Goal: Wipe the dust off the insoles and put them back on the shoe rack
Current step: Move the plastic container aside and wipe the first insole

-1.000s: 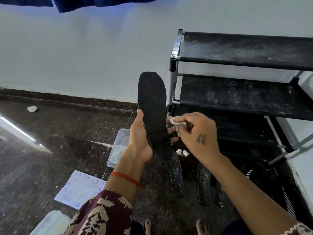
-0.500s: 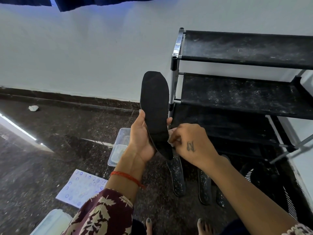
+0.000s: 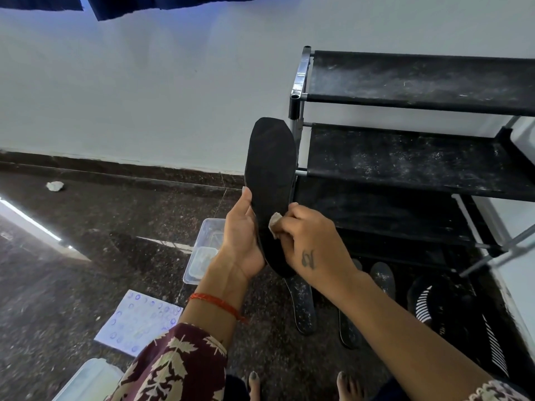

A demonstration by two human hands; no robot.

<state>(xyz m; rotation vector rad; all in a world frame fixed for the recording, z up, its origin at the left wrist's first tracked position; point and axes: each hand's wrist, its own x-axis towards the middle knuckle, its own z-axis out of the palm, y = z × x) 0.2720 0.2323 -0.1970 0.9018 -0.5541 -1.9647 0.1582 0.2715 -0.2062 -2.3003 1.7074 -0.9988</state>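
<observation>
My left hand (image 3: 243, 241) holds the insole (image 3: 270, 180) up, near the rack (image 3: 405, 157). My right hand (image 3: 312, 244) pinches a wipe (image 3: 274, 220) on it. I am wiping now. Next I should rub up to the toe.

There are four black insoles in view: one held upright (image 3: 270, 169) and three dusty ones lying on the floor (image 3: 302, 305) (image 3: 348, 328) (image 3: 383, 277). One small white wipe (image 3: 274, 221), one shoe rack (image 3: 405, 157) with three dusty black shelves, and two hands, left (image 3: 241, 241) and right (image 3: 311, 241), are visible. On the floor lie two clear plastic containers (image 3: 202, 253) (image 3: 86, 380), one printed sheet (image 3: 139, 322) and one crumpled white scrap (image 3: 55, 186).
</observation>
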